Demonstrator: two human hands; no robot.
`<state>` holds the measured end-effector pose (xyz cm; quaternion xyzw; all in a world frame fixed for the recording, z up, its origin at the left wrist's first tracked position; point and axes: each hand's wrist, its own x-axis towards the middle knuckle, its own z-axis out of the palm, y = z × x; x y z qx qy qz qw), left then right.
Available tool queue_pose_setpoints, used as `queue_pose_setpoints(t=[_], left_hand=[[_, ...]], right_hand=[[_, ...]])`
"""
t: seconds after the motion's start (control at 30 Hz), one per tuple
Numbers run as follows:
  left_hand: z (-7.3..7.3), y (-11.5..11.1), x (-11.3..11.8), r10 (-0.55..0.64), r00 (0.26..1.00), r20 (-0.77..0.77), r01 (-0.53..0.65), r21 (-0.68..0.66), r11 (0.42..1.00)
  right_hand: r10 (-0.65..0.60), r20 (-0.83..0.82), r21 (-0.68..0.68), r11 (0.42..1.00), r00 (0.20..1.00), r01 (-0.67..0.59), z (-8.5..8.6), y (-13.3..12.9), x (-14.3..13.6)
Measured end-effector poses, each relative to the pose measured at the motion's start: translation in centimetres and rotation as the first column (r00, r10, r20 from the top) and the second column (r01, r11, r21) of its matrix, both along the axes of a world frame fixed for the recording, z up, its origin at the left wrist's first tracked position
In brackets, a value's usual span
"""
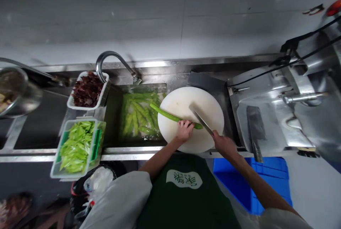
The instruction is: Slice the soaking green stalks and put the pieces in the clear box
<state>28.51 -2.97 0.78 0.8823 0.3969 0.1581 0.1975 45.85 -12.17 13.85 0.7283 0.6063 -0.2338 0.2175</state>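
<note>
A round white cutting board (181, 97) sits over the right part of the sink counter. Across it lies a long, slightly curved green vegetable stalk (167, 114), perhaps celtuce, its left end jutting past the rim. My left hand (184, 131) presses on the stalk near its right end, fingers curled over it. In my right hand (223, 143) is the handle of a kitchen knife (200, 118). Its blade slants up and left, seen nearly edge-on, beside my left hand and over the stalk's right end; whether it touches the stalk I cannot tell.
Several green stalks (138, 115) lie in water in the sink left of the board, under a curved faucet (114, 55). Further left stand a tub of green slices (77, 147) and a white basket of dark, frilly food (87, 90). A cleaver (255, 126) rests on the metal machine at right.
</note>
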Motion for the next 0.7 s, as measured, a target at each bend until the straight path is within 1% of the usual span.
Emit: queue_pose_setpoints(t=[0.13,0.23,0.33,0.47,0.53,0.6,0.7], left_hand=[[0.3,0.1,0.0,-0.009,1.000,-0.017,0.009,-0.015,1.000],[0.5,-0.1,0.1,-0.006,1.000,-0.020,0.005,-0.040,0.999],[0.7,-0.1,0.2,-0.008,1.000,-0.019,0.007,-0.045,0.999],[0.6,0.0,-0.4,-0.023,1.000,-0.008,0.022,-0.048,0.999],[0.5,0.2,-0.9,0.000,1.000,0.004,0.001,-0.050,0.999],[0.4,0.4,-1.4,0.047,0.999,0.012,-0.046,-0.045,0.998],[0.4,0.6,-1.8,0.080,0.997,0.008,-0.080,-0.038,0.996]], right_hand=[[0.121,-0.010,-0.020,0.992,0.993,-0.121,1.7,-0.2,0.5],[0.174,-0.022,-0.052,0.983,0.984,-0.175,2.4,0.2,0.5],[0.161,-0.022,-0.065,0.985,0.987,-0.162,1.9,1.1,0.0],[0.123,-0.048,-0.060,0.990,0.991,-0.125,0.1,2.7,-1.0],[0.107,-0.062,-0.067,0.992,0.992,-0.111,-0.6,3.3,-1.2],[0.103,-0.066,-0.064,0.992,0.992,-0.107,-0.6,3.5,-1.2],[0.104,-0.053,-0.056,0.993,0.993,-0.107,0.6,2.8,-1.0]])
